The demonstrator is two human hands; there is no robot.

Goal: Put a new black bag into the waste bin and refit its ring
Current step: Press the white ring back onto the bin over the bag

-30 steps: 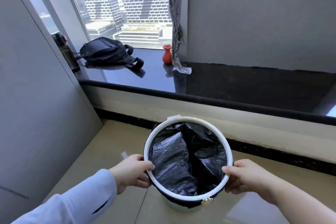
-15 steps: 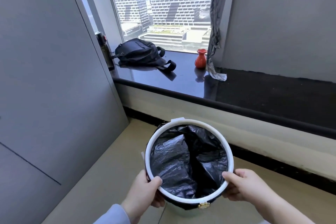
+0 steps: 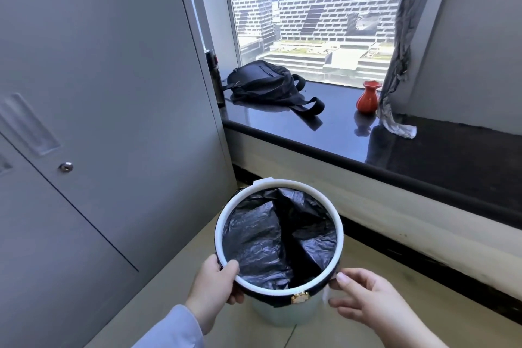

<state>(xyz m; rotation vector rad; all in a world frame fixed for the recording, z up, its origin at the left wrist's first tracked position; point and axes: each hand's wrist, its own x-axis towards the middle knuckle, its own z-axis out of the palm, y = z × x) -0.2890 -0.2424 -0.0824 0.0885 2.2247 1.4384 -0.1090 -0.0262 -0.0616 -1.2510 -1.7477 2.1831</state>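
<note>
A pale waste bin [image 3: 285, 313] stands on the floor in the corner. A crumpled black bag [image 3: 262, 243] lines its inside, and its edge folds over the rim as a dark band under the white ring [image 3: 296, 185], which sits on top. My left hand [image 3: 214, 288] grips the ring and rim at the near left, thumb over the top. On the near right, my right hand [image 3: 364, 299] rests its fingertips against the bin's side just below the rim, fingers apart.
A grey cabinet [image 3: 99, 121] with a lock stands close on the left. A dark window ledge [image 3: 423, 155] runs behind the bin, carrying a black backpack [image 3: 265, 85], a bottle [image 3: 216, 79], a red vase [image 3: 367, 97] and a hanging curtain [image 3: 398, 65]. Beige floor tiles [image 3: 175, 291] lie around the bin.
The view has swung left, bringing the cabinet door into sight. My left hand has shifted round to the near left of the ring. My right hand has loosened from the rim to fingertip contact.
</note>
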